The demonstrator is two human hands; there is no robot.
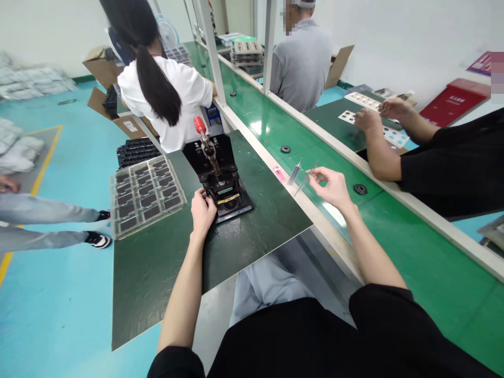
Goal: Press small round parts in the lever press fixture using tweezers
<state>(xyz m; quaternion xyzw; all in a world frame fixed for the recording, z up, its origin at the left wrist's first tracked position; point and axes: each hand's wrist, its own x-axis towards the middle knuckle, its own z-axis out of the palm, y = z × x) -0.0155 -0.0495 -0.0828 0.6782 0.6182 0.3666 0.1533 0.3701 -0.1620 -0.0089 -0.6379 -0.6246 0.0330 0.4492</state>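
A black toggle clamp fixture with a red handle stands on the dark green table. My left hand rests against the fixture's left side, its fingers curled at the edge; whatever they grip there is hidden. Out to the right, my right hand pinches a thin metal rod between thumb and fingertips. Beside that rod, several thin metal pins are on the ledge at the table's right edge, next to a small pink label.
A clear tray of black parts lies left of the fixture. Black round parts sit on the green conveyor. Across it, another person's hands work over a perforated white strip. Two more people are ahead; another's legs show left.
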